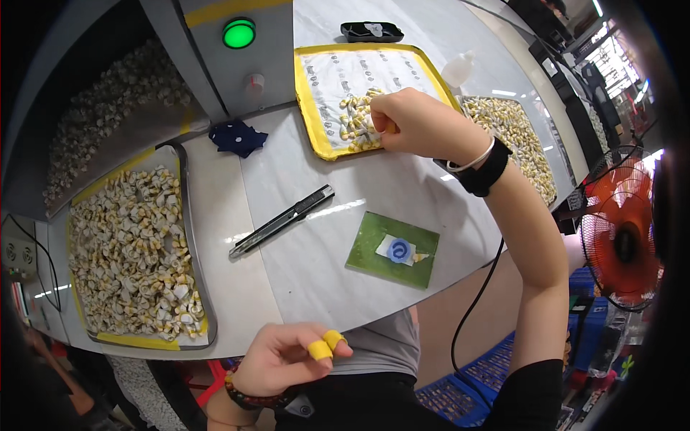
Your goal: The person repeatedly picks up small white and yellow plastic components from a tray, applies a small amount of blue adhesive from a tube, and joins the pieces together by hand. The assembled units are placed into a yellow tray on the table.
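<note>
My right hand [417, 122] reaches over the white-lined tray with a yellow taped rim [309, 118]. Its fingers curl together at the edge of a heap of small yellow-and-white pieces [354, 118]; whatever is between the fingertips is hidden. Low in front of my body, off the table edge, my left hand [284, 359] is held with palm turned up. Yellow wraps [321, 350] cover its thumb and a fingertip. Those two digits stand slightly apart, with nothing visible between them. Nearest on the table are a green block [359, 248] with a blue round piece [399, 250] and a black utility knife [284, 221].
On the left, a dark-edged tray [192, 237] is full of whitish-yellow pieces. More small pieces [510, 136] fill a tray at right. A dark blue cloth [237, 138] lies below a grey machine with a green light [238, 33]. An orange fan [624, 241] stands beyond my right arm.
</note>
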`<state>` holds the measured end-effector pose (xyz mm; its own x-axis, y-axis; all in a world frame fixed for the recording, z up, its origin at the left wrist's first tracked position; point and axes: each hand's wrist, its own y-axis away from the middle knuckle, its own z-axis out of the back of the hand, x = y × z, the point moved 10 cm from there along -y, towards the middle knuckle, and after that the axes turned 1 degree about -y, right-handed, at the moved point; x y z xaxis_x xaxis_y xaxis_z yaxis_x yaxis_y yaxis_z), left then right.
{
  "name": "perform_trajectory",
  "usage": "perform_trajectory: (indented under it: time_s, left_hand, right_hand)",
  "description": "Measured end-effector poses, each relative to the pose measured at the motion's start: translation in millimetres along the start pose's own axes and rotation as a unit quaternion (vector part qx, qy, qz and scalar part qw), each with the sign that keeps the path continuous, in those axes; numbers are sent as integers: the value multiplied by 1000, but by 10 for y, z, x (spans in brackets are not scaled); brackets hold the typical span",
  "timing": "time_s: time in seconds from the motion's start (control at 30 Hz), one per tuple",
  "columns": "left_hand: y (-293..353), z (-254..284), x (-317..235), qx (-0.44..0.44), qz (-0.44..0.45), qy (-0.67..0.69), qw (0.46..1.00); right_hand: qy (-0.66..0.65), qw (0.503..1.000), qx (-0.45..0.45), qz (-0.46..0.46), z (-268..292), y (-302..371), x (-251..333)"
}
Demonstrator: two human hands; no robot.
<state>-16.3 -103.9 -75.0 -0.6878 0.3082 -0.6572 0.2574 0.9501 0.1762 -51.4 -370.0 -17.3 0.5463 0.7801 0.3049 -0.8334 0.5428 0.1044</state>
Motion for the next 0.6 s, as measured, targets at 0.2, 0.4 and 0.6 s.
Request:
perform_trajectory:
  time_s: [0.2, 0.4, 0.6]
  left_hand:
    - [-130, -31, 84, -35, -26, 117, 992]
    - [-133, -15, -14, -32, -29, 86, 995]
    - [-200, 7, -132, -95, -98, -23, 990]
  right_hand:
    - [-21, 989, -135, 50, 254, 285, -16]
    - [-171, 965, -190, 51, 412, 981, 281]
    - [-25, 986, -116, 120, 20, 1416, 771]
